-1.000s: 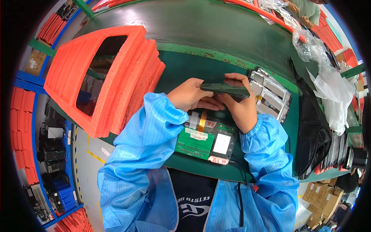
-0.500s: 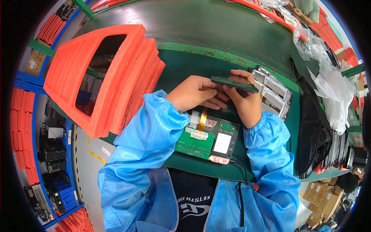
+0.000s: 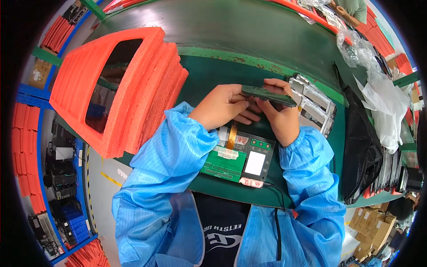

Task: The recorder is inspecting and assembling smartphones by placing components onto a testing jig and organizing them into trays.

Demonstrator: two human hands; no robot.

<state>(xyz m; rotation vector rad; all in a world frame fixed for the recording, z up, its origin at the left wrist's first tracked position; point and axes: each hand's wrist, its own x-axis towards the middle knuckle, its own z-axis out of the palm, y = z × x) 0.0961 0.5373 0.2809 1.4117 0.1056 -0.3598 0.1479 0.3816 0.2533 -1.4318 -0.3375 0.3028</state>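
Both hands hold a thin dark-green flat panel (image 3: pixel 269 95) edge-on above the green bench. My left hand (image 3: pixel 224 107) grips its left end with the fingers curled under it. My right hand (image 3: pixel 280 116) supports the right part, thumb on top. Below the hands lies a black test fixture (image 3: pixel 253 155) with a white window, green buttons, a green circuit board (image 3: pixel 222 164) and an orange flex ribbon (image 3: pixel 231 135). Blue sleeves cover both forearms.
A stack of orange foam frames (image 3: pixel 129 84) leans on the left of the bench. Trays of silver-framed panels (image 3: pixel 316 107) sit to the right, with black trays (image 3: pixel 364 151) and clear plastic bags (image 3: pixel 382 102) beyond. Another person's hand (image 3: pixel 340 9) shows at the top right.
The green panel has been tilted and shifted slightly right and up between my hands; both hands stay closed on it above the fixture.
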